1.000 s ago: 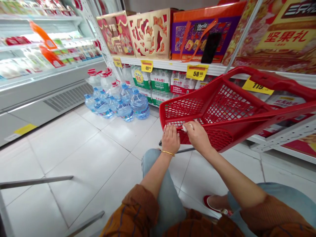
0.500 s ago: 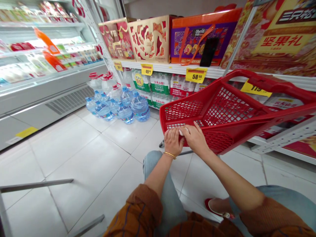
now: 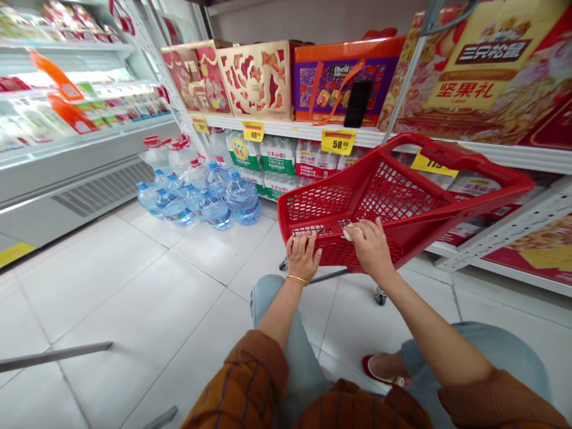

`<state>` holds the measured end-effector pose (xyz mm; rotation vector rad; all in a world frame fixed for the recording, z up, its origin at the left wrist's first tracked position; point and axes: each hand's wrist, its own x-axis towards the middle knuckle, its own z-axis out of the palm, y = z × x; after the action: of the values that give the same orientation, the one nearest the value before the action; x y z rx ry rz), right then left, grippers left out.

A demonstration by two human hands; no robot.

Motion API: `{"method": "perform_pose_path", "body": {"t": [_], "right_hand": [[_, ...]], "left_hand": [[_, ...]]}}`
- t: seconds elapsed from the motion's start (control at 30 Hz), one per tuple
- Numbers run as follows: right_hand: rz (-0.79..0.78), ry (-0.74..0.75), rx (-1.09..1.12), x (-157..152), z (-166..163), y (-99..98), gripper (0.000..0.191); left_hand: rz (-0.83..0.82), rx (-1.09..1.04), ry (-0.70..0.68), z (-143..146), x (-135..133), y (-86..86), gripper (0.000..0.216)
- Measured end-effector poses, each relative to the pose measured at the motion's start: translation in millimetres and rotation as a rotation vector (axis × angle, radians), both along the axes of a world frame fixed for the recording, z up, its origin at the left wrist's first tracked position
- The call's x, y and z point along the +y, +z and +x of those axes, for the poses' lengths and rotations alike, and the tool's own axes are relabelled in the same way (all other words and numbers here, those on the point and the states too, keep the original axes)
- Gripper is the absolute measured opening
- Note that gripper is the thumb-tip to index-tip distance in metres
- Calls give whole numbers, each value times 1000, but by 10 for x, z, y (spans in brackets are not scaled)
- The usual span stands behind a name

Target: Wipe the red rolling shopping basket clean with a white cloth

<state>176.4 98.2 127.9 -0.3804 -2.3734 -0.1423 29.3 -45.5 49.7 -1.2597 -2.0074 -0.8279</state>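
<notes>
Hooking left hand (image 3: 302, 257), part-curled, over the near rim of the red cart (image 3: 417, 229), right of centre! Pinching a white wad (image 3: 347, 234) in right hand (image 3: 372, 247), farther right along that rim. Apparently partway through; can't tell finished stretches from remaining ones.

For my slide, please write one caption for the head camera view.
Left hand and right hand at the rim of a red shopping cart, the right holding something white.
</notes>
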Motion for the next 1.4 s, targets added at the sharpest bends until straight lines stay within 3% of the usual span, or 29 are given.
{"method": "perform_pose_path", "body": {"t": [0.17,0.43,0.53,0.67,1.07,1.4], "right_hand": [[-136,53,88,-33,-52,-17,26],[-227,63,102,-298,-236,-37,28],[-229,121,43,-457,-358,-62,30],[-175,82,16,-531,-415,-68,31],[-131,-10,40,-372,-281,-64,26],[-127,-38,66,37,47,23,22]], "left_hand": [[26,-23,56,45,101,-76,45],[37,31,13,140,198,-48,43],[59,32,41,160,220,-47,42],[73,-17,27,137,227,-51,42],[-16,57,-33,-34,135,-44,40],[4,90,-2,-32,137,-39,40]]}}
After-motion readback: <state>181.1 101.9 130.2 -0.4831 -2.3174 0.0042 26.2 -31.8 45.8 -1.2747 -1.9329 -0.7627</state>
